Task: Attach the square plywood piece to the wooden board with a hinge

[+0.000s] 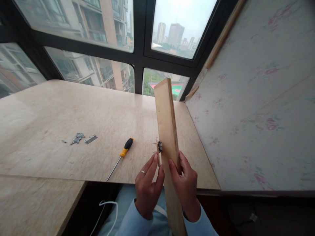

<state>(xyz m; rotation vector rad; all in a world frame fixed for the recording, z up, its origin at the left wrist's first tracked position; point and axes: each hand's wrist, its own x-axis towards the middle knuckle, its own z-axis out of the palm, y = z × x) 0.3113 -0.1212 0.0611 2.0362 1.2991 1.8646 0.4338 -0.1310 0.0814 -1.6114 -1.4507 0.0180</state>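
I hold a long pale plywood board (166,121) upright over the table's near edge, tilted slightly away from me. My right hand (184,185) grips its lower part from the right, fingers wrapped on the edge. My left hand (147,185), with a ring on one finger, pinches a small thin wooden piece (158,156) against the board's left side. A small metal hinge (160,146) with screws sticking out sits where that piece meets the board.
A screwdriver (121,157) with a yellow-and-black handle lies on the beige stone table (61,118). Two loose metal hinges (83,138) and a small screw lie farther left. Windows stand behind, a flowered wall (258,98) on the right. A white cable (108,209) hangs below.
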